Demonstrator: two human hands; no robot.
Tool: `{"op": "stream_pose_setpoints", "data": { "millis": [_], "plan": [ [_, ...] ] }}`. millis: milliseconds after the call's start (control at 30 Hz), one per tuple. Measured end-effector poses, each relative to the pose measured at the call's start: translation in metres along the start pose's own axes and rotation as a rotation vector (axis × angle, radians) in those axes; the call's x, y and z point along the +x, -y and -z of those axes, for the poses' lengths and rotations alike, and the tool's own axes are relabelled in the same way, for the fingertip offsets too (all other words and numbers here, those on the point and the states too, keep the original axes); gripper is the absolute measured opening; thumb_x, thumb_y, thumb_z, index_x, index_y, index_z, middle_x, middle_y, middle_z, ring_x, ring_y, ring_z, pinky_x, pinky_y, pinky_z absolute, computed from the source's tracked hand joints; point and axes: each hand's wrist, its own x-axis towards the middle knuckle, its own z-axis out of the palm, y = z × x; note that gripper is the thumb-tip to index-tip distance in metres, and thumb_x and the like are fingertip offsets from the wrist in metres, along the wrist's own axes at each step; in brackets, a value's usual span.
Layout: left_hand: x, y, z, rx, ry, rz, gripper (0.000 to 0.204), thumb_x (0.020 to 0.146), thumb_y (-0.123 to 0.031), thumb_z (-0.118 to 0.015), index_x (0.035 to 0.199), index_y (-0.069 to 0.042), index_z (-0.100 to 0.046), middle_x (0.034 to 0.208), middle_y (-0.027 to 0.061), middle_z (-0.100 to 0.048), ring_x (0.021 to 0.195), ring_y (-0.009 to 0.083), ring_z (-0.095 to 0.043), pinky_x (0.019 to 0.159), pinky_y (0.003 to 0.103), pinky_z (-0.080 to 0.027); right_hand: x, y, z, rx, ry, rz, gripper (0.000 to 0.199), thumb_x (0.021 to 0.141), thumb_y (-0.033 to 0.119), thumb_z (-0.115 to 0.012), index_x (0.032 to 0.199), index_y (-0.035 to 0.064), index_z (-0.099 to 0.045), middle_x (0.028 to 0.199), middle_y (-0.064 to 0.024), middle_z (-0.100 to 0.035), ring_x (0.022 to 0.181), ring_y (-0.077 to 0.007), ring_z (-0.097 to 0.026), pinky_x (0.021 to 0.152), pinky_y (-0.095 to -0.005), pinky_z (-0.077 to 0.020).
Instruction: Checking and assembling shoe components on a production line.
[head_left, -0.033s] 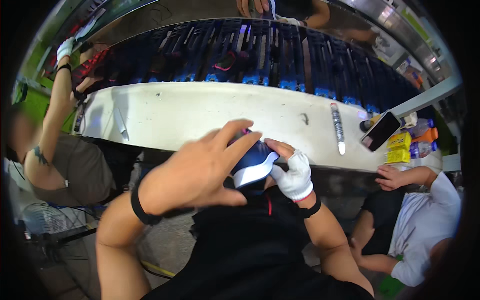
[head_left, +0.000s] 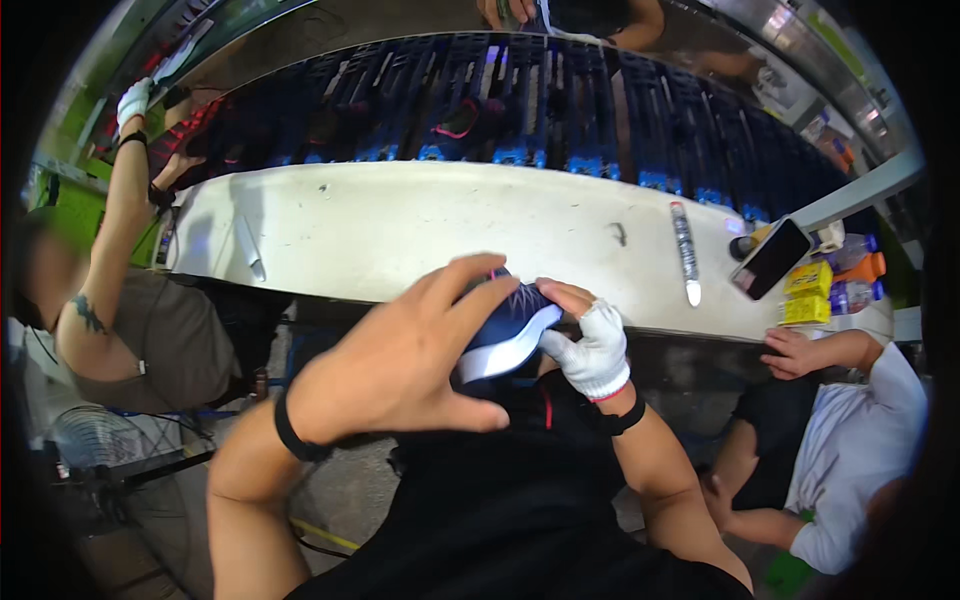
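A dark blue shoe (head_left: 505, 318) with a white sole, pale laces and a touch of pink is held in front of my body, just off the table's near edge. My right hand (head_left: 592, 350), in a white fingerless glove, grips one end of it, thumb against the sole side and bare fingertips on the upper. My bare left hand (head_left: 390, 350) is spread over the shoe's left side. Its fingers reach across the upper, and its thumb stands apart below the sole. Part of the shoe is hidden behind the left fingers.
Beyond the white table (head_left: 400, 230) runs a dark slatted conveyor (head_left: 570, 110) carrying another dark shoe (head_left: 460, 122). A marker pen (head_left: 686, 255), a phone (head_left: 772, 258), yellow boxes (head_left: 808, 293) and bottles lie at right. A blade-like tool (head_left: 249, 248) lies left. Co-workers sit on both sides.
The shoe has turned slightly in my hands, so that more of its laces show. My left thumb has shifted a little away from the sole.
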Motion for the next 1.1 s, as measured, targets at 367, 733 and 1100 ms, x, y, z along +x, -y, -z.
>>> {"op": "stream_pose_setpoints", "data": {
  "millis": [367,733,1100],
  "plan": [
    [-0.056,0.023,-0.067,0.103,-0.346,0.046,0.073,0.072,-0.030,-0.095,0.137,-0.004,-0.074,0.144,0.0183,-0.070,0.139,0.0492,-0.062,0.115,0.056,-0.053,0.010,0.026,-0.013,0.001,-0.035,0.089,0.060,0.068,0.038,-0.103,0.114,0.0071,-0.079,0.115,-0.0092,-0.082,0.111,-0.0318,-0.078,0.095,-0.0424,-0.0597],
    [-0.006,0.024,-0.084,-0.429,-0.649,0.059,0.085,0.099,-0.056,-0.078,0.155,0.003,-0.055,0.158,0.0215,-0.055,0.145,0.0354,-0.058,0.106,0.046,-0.060,-0.009,0.054,0.013,-0.018,-0.122,0.137,0.104,0.086,0.055,-0.087,0.165,0.0009,-0.046,0.164,-0.0249,-0.054,0.146,-0.0454,-0.056,0.119,-0.0521,-0.0478],
    [0.042,0.201,-0.165,-0.383,-0.570,0.231,0.028,0.109,-0.017,-0.067,0.086,-0.002,-0.062,0.075,0.0017,-0.060,0.070,0.0097,-0.053,0.061,0.028,-0.042,-0.032,0.047,0.071,0.050,-0.290,-0.340,0.106,0.085,0.037,-0.092,0.167,-0.0001,-0.038,0.156,-0.0293,-0.056,0.137,-0.0465,-0.062,0.116,-0.0460,-0.0494]
  ]
}}
